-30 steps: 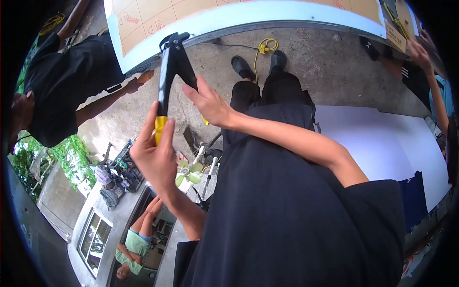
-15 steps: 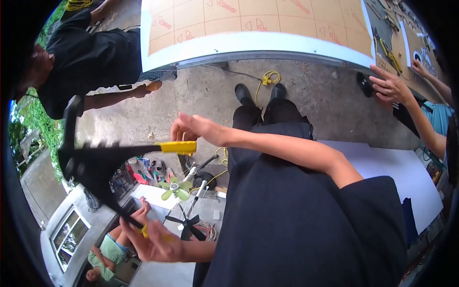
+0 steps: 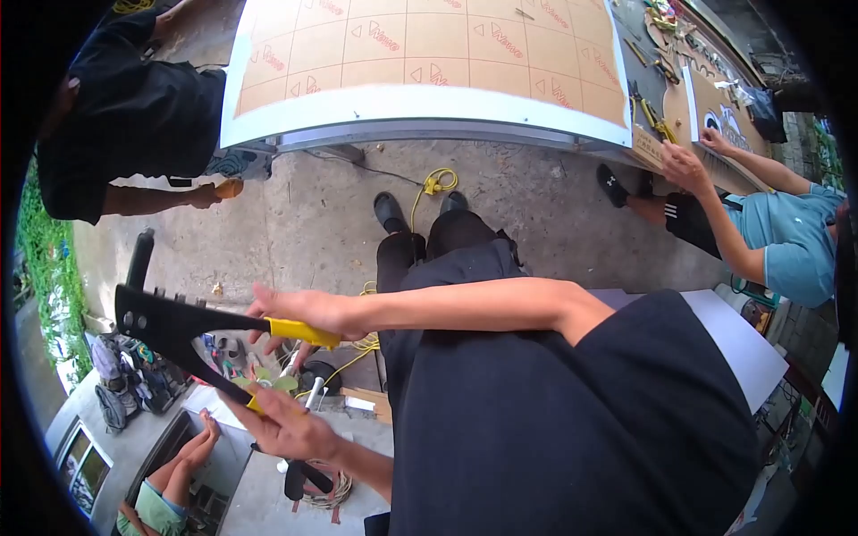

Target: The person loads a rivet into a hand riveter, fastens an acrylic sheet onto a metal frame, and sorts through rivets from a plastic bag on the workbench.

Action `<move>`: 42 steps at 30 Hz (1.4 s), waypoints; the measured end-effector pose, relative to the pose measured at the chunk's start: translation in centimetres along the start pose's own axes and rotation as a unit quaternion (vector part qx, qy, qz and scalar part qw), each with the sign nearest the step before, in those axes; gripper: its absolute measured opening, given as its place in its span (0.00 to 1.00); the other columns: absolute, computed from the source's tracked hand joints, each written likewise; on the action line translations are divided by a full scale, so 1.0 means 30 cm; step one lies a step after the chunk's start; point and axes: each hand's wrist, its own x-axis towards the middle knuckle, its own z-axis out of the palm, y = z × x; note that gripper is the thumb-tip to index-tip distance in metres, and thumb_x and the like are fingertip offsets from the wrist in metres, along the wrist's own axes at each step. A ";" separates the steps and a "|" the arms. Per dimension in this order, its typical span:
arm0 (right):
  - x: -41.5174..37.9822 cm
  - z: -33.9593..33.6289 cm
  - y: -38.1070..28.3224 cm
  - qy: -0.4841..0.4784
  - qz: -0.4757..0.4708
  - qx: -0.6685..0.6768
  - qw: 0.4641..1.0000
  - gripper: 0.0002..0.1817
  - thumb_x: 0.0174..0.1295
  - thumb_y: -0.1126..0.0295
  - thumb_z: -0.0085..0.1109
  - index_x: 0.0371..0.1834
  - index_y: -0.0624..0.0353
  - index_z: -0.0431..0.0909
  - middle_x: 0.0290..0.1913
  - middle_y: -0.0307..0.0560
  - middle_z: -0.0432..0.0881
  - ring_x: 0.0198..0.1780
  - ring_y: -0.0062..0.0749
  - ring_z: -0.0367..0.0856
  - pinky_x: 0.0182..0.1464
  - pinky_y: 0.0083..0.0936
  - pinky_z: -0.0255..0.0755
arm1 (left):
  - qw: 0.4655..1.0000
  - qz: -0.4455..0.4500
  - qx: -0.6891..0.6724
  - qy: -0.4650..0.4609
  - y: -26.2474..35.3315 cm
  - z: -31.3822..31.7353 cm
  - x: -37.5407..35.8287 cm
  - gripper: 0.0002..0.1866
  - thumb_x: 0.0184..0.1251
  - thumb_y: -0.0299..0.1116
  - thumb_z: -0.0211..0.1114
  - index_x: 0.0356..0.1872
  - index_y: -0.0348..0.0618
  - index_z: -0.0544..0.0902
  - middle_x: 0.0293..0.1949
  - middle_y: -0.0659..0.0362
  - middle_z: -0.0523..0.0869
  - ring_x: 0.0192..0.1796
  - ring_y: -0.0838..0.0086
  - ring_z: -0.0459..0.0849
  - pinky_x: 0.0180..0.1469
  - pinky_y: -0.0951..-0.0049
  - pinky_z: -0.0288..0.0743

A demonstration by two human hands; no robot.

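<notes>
A black hand riveter (image 3: pixel 165 326) with yellow grips is held out at the left, its two handles spread apart. My left hand (image 3: pixel 290 429) is closed round the end of its lower handle. My right hand (image 3: pixel 308 311) reaches across my body, and its fingers curl about the upper yellow handle (image 3: pixel 299 333). The riveter's nose points up and away from my torso. Ahead of me is a large panel (image 3: pixel 429 107) with a white edge and printed brown paper over its face.
At left stands a person in black (image 3: pixel 134 134) with an orange object (image 3: pixel 229 188) in one hand. A co-worker in blue (image 3: pixel 791 237) is at the right, near pliers (image 3: pixel 657 121) and a board. A yellow cord (image 3: pixel 438 181) lies by my feet; someone sits at lower left.
My right hand has come down onto the riveter's upper handle from just above it. My view has shifted, and the co-worker in blue shows more fully.
</notes>
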 end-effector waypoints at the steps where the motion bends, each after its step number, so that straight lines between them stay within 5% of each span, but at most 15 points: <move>1: 0.014 0.015 0.022 -0.004 -0.001 0.003 1.000 0.46 0.66 0.29 0.26 0.63 0.63 0.65 0.56 0.52 0.75 0.62 0.36 0.70 0.54 0.39 0.76 | 0.999 -0.019 -0.030 0.015 -0.002 0.030 -0.017 0.26 0.75 0.32 0.54 0.70 0.33 0.62 0.37 0.64 0.75 0.29 0.88 0.67 0.27 0.88 0.59; 4: 0.031 0.104 0.078 0.001 -0.119 -0.055 0.991 0.34 0.74 0.41 0.26 0.55 0.60 0.73 0.52 0.48 0.76 0.56 0.31 0.70 0.65 0.24 0.55 | 0.997 0.036 -0.067 0.036 -0.028 0.119 -0.026 0.26 0.77 0.34 0.50 0.71 0.36 0.56 0.45 0.57 0.75 0.39 0.82 0.71 0.37 0.84 0.67; 7: 0.020 0.098 0.062 0.097 -0.234 -0.193 0.948 0.35 0.71 0.37 0.28 0.49 0.59 0.72 0.42 0.46 0.77 0.45 0.27 0.73 0.53 0.27 0.67 | 0.995 0.039 -0.077 0.040 -0.023 0.148 -0.017 0.30 0.75 0.42 0.51 0.68 0.32 0.57 0.56 0.47 0.73 0.52 0.67 0.77 0.51 0.71 0.73; 9: -0.011 0.041 0.014 0.095 -0.200 -0.227 0.948 0.37 0.72 0.38 0.27 0.51 0.62 0.73 0.48 0.49 0.76 0.52 0.30 0.72 0.61 0.27 0.61 | 0.997 -0.007 -0.073 -0.040 -0.049 0.081 0.005 0.28 0.75 0.39 0.53 0.69 0.33 0.59 0.48 0.51 0.78 0.37 0.77 0.76 0.35 0.79 0.72; 11: -0.029 -0.008 -0.048 0.036 -0.080 -0.018 0.996 0.38 0.71 0.35 0.27 0.51 0.62 0.73 0.46 0.49 0.77 0.49 0.28 0.74 0.57 0.22 0.63 | 0.987 -0.020 -0.153 -0.050 -0.028 -0.007 0.059 0.27 0.73 0.29 0.54 0.70 0.34 0.60 0.33 0.60 0.77 0.24 0.87 0.67 0.18 0.86 0.55; 17: 0.008 0.034 -0.005 0.035 -0.109 -0.073 0.991 0.42 0.67 0.30 0.25 0.49 0.61 0.74 0.43 0.46 0.78 0.50 0.28 0.76 0.46 0.30 0.75 | 0.992 0.090 -0.083 0.008 -0.015 0.152 0.097 0.23 0.74 0.29 0.54 0.66 0.34 0.67 0.35 0.62 0.81 0.25 0.91 0.71 0.21 0.91 0.59; 19: -0.030 -0.018 -0.050 0.019 -0.123 -0.009 0.992 0.40 0.68 0.31 0.26 0.47 0.59 0.74 0.41 0.41 0.76 0.43 0.21 0.74 0.43 0.24 0.71 | 0.981 -0.036 -0.038 -0.186 0.070 -0.003 0.144 0.22 0.74 0.28 0.53 0.66 0.33 0.66 0.43 0.60 0.80 0.30 0.90 0.72 0.26 0.89 0.62; 21: -0.045 -0.027 -0.080 0.038 -0.124 -0.003 0.992 0.38 0.69 0.33 0.26 0.47 0.56 0.74 0.40 0.38 0.77 0.39 0.19 0.74 0.40 0.22 0.70 | 0.976 -0.065 -0.067 -0.194 0.080 0.045 0.129 0.23 0.74 0.27 0.52 0.67 0.32 0.65 0.50 0.55 0.79 0.33 0.87 0.74 0.29 0.87 0.65; 24: -0.033 -0.007 -0.054 0.046 -0.187 -0.043 0.980 0.38 0.69 0.33 0.27 0.45 0.59 0.75 0.35 0.41 0.79 0.39 0.24 0.78 0.38 0.20 0.73 | 0.983 0.049 -0.130 -0.123 0.009 0.222 0.047 0.25 0.73 0.25 0.51 0.69 0.34 0.62 0.48 0.50 0.80 0.32 0.86 0.73 0.27 0.86 0.64; 29: -0.214 -0.181 -0.112 0.187 -0.213 -0.136 0.949 0.41 0.68 0.31 0.28 0.31 0.61 0.77 0.22 0.41 0.74 0.22 0.22 0.70 0.27 0.19 0.65 | 0.968 0.023 -0.078 -0.239 0.059 0.072 0.108 0.28 0.64 0.20 0.58 0.68 0.37 0.68 0.31 0.61 0.81 0.20 0.89 0.67 0.20 0.88 0.57; 32: -0.374 -0.246 -0.054 0.256 -0.253 -0.170 0.917 0.39 0.69 0.33 0.28 0.27 0.59 0.74 0.19 0.40 0.72 0.21 0.20 0.68 0.25 0.19 0.62 | 0.923 0.019 -0.023 -0.384 0.108 0.102 0.115 0.30 0.53 0.15 0.62 0.62 0.30 0.74 0.45 0.52 0.84 0.44 0.72 0.82 0.49 0.76 0.74; 33: -0.403 -0.282 0.006 0.266 -0.296 -0.106 0.912 0.38 0.70 0.35 0.28 0.26 0.59 0.73 0.19 0.39 0.71 0.21 0.20 0.67 0.24 0.19 0.61 | 0.892 0.157 -0.060 -0.421 0.153 0.185 0.099 0.30 0.52 0.14 0.62 0.62 0.31 0.74 0.47 0.49 0.84 0.48 0.68 0.83 0.50 0.73 0.73; 35: -0.490 -0.342 0.103 0.333 -0.423 -0.034 0.842 0.33 0.73 0.40 0.26 0.29 0.57 0.71 0.20 0.40 0.71 0.20 0.22 0.66 0.24 0.20 0.60 | 0.793 0.219 -0.082 -0.563 0.219 0.325 0.067 0.30 0.53 0.14 0.61 0.63 0.32 0.72 0.49 0.44 0.82 0.51 0.61 0.83 0.52 0.72 0.73; 39: -0.703 -0.440 0.214 0.548 -0.462 0.213 0.664 0.33 0.74 0.44 0.24 0.24 0.57 0.70 0.18 0.42 0.70 0.17 0.28 0.67 0.23 0.23 0.64 | 0.624 0.231 -0.096 -0.740 0.270 0.636 -0.181 0.29 0.60 0.19 0.59 0.66 0.34 0.67 0.43 0.43 0.79 0.43 0.51 0.81 0.47 0.68 0.75; 42: -0.898 -0.682 0.327 0.613 -0.460 0.311 0.562 0.34 0.73 0.41 0.26 0.25 0.56 0.71 0.19 0.43 0.73 0.21 0.30 0.73 0.26 0.25 0.67 | 0.611 0.261 -0.040 -0.747 0.246 0.860 -0.491 0.28 0.62 0.22 0.58 0.65 0.35 0.68 0.42 0.43 0.79 0.44 0.48 0.81 0.47 0.61 0.75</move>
